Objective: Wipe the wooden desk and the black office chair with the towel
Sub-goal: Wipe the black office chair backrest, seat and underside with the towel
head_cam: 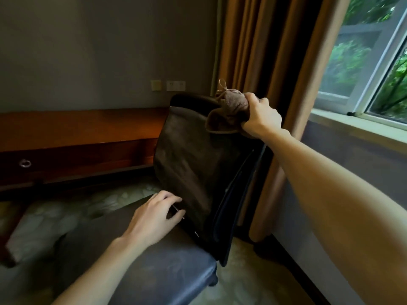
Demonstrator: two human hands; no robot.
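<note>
- Chair (pixel 204 194), black, fills the middle of the frame, its backrest (pixel 187 155) rising at centre and its padded seat (pixel 154 260) reaching toward the lower edge; it stands between the table and the curtain, close to both.
- Curtain (pixel 264 51), brown and in deep folds, hangs from the top of the frame to the floor just behind the backrest.
- Table (pixel 77 133), of reddish wood, runs along the grey wall (pixel 99 40) at left, its near end just beside the backrest.
- Window (pixel 363 67) at upper right shows green leaves outside, above a pale sill.
- Patterned floor (pixel 66 212) shows beneath the table and around the seat.
- Right arm stretches in from the right edge, and the right hand (pixel 262 117) grips the towel, fingers curled tightly round it, at the backrest's top corner on the curtain side.
- Left hand (pixel 154 214) rests low on the chair where seat meets backrest, fingers loosely bent and spread, fingertips touching the backrest and gripping nothing.
- Towel (pixel 231 108), brown and bunched into a ball, sits against the top edge of the backrest, a loose fold draping down its front and a thin loop sticking up from its top.
- Wall sockets (pixel 175 85), pale, sit in a row above the table's far end.
- Metal ring (pixel 24 163) is set in the table's front, far left.
</note>
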